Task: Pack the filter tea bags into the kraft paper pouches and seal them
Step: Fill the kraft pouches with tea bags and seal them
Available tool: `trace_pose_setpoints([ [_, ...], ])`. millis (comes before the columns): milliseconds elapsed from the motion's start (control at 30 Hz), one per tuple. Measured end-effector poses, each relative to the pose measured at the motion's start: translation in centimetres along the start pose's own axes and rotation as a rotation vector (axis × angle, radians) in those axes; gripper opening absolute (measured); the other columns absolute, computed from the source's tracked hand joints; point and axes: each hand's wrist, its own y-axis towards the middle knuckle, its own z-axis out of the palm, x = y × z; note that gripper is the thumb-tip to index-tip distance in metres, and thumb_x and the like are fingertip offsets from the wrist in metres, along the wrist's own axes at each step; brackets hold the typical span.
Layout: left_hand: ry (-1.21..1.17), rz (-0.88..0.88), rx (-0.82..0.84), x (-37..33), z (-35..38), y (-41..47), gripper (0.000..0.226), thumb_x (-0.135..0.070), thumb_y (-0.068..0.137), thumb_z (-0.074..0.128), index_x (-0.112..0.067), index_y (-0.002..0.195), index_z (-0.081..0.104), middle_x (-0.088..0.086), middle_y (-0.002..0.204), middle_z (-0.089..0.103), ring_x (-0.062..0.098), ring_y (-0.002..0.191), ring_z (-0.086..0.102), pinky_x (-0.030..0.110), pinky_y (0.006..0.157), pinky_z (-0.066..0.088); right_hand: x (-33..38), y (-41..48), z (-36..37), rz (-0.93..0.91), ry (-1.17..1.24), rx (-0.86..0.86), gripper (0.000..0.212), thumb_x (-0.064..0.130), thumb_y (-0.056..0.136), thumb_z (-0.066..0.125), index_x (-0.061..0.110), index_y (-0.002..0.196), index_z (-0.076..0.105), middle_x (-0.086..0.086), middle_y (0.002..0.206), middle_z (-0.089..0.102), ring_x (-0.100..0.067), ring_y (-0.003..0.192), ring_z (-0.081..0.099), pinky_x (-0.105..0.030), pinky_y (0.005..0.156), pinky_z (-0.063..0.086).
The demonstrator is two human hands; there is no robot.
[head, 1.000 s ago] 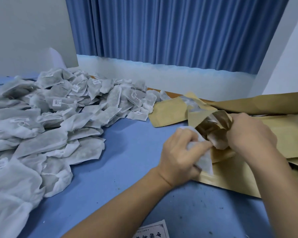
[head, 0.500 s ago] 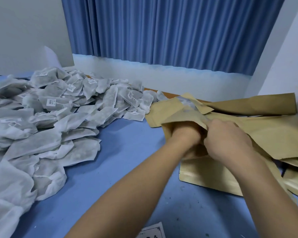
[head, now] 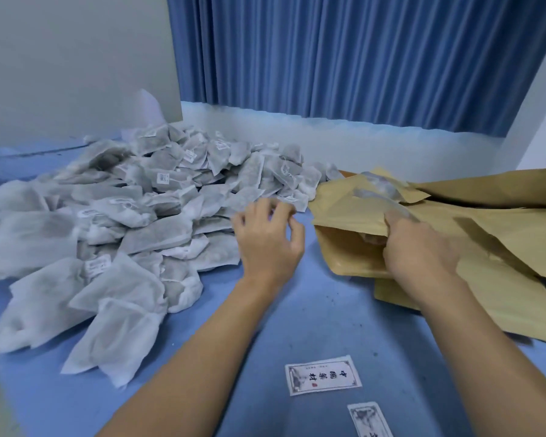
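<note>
A big heap of white filter tea bags (head: 133, 216) covers the left half of the blue table. My left hand (head: 267, 238) hovers at the heap's right edge with loosely curled fingers, holding nothing. A kraft paper pouch (head: 344, 234) lies open to the right. My right hand (head: 416, 247) grips its upper mouth edge, thumb over the paper. Something pale shows inside the mouth, by my thumb. More kraft pouches (head: 501, 234) are piled behind and under it.
Two printed white labels (head: 323, 375) lie on the blue table surface (head: 312, 310) near the front edge, the second label (head: 369, 419) partly cut off. A blue curtain (head: 360, 58) and a low white ledge (head: 375, 140) run behind the table.
My left hand pushed a tea bag into the pouch, came out without it and moved left to the heap. My right hand kept holding the pouch mouth.
</note>
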Motion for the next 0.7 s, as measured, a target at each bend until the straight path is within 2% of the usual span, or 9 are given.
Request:
trace_pose_setpoints([
  [33,0.154,-0.108,0.050,1.4,-0.3,0.4,0.026,-0.015,0.080,0.062,-0.017,0.105,0.071,0.009,0.117,0.064,0.032,0.107,0.060,0.051,0.092,0.043,0.7,-0.2,0.1,-0.017,0.004,-0.008,0.031,0.015,0.092,0.048,0.031,0.118,0.052,-0.008,0.109,0.065,-0.035,0.105,0.062,-0.034,0.070,0.037],
  [100,0.400,-0.350,0.294,4.1,-0.5,0.6,0.051,-0.025,0.087,0.058,-0.027,0.138,0.051,0.019,0.155,0.034,0.037,0.146,0.028,0.061,0.112,0.023,2.1,-0.6,0.3,-0.055,0.013,-0.013,0.019,0.033,0.098,0.052,0.031,0.117,0.054,-0.007,0.108,0.065,-0.034,0.104,0.062,-0.034,0.070,0.036],
  [167,0.457,-0.492,0.462,6.1,-0.6,0.3,0.057,-0.036,0.094,0.054,-0.028,0.147,0.036,0.020,0.161,0.019,0.033,0.152,0.011,0.062,0.115,0.015,3.1,-0.9,0.5,-0.079,0.018,-0.006,0.020,0.039,0.098,0.052,0.031,0.116,0.056,-0.006,0.109,0.066,-0.032,0.105,0.062,-0.034,0.069,0.036],
  [233,0.486,-0.504,0.520,7.2,-0.2,-0.2,0.053,-0.040,0.095,0.054,-0.022,0.142,0.038,0.015,0.153,0.034,0.029,0.144,0.026,0.058,0.114,0.021,3.5,-1.0,0.5,-0.071,0.006,-0.007,0.022,0.029,0.096,0.052,0.032,0.117,0.056,-0.005,0.111,0.066,-0.031,0.105,0.062,-0.033,0.068,0.037],
  [367,0.502,-0.616,0.431,7.5,0.2,0.5,0.071,-0.044,0.096,0.056,-0.009,0.150,0.026,0.014,0.126,0.062,0.035,0.117,0.056,0.047,0.095,0.038,3.2,-0.9,0.0,-0.042,-0.011,0.005,0.039,0.014,0.089,0.046,0.032,0.121,0.057,-0.006,0.114,0.064,-0.033,0.105,0.061,-0.033,0.067,0.037],
  [433,0.492,-0.624,0.485,8.4,0.2,0.9,0.048,-0.039,0.096,0.056,-0.008,0.131,0.046,0.013,0.115,0.069,0.036,0.110,0.061,0.043,0.092,0.038,2.8,-0.6,-0.2,-0.022,-0.022,0.003,0.045,0.011,0.088,0.044,0.034,0.124,0.057,-0.007,0.115,0.063,-0.033,0.105,0.061,-0.033,0.067,0.037],
  [500,0.454,-0.588,0.482,9.1,-0.1,0.9,0.029,-0.040,0.095,0.057,-0.013,0.107,0.057,0.012,0.105,0.071,0.036,0.103,0.063,0.041,0.089,0.039,2.3,-0.3,-0.3,-0.005,-0.030,0.002,0.044,0.014,0.091,0.047,0.035,0.129,0.056,-0.007,0.117,0.063,-0.032,0.107,0.060,-0.034,0.068,0.037],
  [567,0.358,-0.536,0.420,8.4,-0.5,0.8,0.032,-0.044,0.092,0.061,-0.013,0.094,0.062,0.012,0.100,0.067,0.037,0.099,0.060,0.043,0.086,0.041,2.0,-0.1,-0.4,0.006,-0.022,0.002,0.040,0.020,0.094,0.051,0.036,0.130,0.056,-0.007,0.118,0.062,-0.032,0.109,0.059,-0.034,0.070,0.037],
  [700,0.031,-0.193,0.160,3.3,-0.8,0.2,0.035,-0.036,0.083,0.072,-0.004,0.077,0.061,0.015,0.085,0.057,0.033,0.081,0.053,0.043,0.072,0.041,2.0,0.2,-0.7,0.019,-0.007,0.020,0.039,0.018,0.092,0.052,0.033,0.128,0.057,-0.006,0.118,0.062,-0.032,0.109,0.059,-0.034,0.072,0.036],
])
